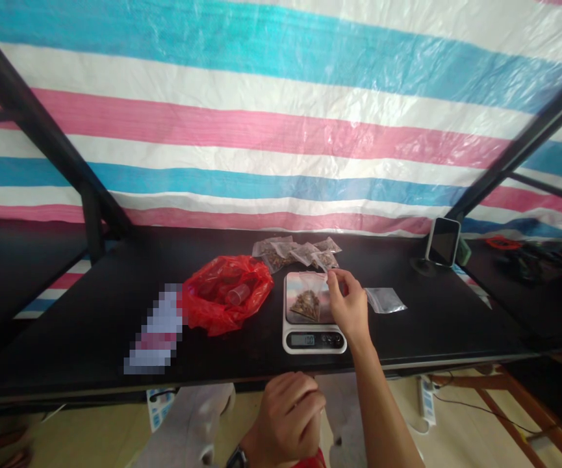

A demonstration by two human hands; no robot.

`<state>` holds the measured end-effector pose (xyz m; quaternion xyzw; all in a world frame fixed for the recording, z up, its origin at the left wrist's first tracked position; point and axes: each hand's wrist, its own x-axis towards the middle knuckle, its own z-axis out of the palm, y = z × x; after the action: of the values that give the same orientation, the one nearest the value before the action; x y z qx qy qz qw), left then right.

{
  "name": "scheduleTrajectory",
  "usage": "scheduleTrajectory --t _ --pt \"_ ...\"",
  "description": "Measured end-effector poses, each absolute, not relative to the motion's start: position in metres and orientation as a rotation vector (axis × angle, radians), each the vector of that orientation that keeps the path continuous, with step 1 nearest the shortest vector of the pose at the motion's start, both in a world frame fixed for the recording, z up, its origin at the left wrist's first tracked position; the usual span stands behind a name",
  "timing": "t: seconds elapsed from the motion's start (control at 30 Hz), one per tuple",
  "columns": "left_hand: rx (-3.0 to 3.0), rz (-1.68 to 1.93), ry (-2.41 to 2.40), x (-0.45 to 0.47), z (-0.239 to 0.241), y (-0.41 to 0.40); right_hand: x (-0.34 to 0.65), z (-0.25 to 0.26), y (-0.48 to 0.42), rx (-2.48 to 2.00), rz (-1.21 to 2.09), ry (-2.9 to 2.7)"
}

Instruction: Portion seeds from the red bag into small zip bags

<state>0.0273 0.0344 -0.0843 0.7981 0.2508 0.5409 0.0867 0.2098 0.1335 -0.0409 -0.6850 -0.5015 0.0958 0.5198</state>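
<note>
My right hand (347, 304) reaches over a white kitchen scale (314, 338) on the black table (90, 325). Its thumb and fingers pinch the upper right corner of a small clear bag (308, 299) holding brown bits, which lies on the scale's platform. The scale's display is lit. My left hand (285, 416) hangs below the table's front edge, curled into a loose fist; what it holds, if anything, is hidden.
A red plastic bag (227, 292) with a small clear cup inside lies left of the scale. Several filled clear bags (297, 252) sit behind it, and an empty clear bag (385, 299) to its right. A phone on a stand (442, 242) is at the back right. A striped tarp hangs behind.
</note>
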Motion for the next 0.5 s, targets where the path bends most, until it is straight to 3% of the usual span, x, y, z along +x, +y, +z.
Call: scheduleTrajectory --t 0.5 --pt "2.398 1.700 0.832 0.0225 -0.0909 0.0266 0.2078 -0.0403 0.1357 -1.471 0.473 -1.185"
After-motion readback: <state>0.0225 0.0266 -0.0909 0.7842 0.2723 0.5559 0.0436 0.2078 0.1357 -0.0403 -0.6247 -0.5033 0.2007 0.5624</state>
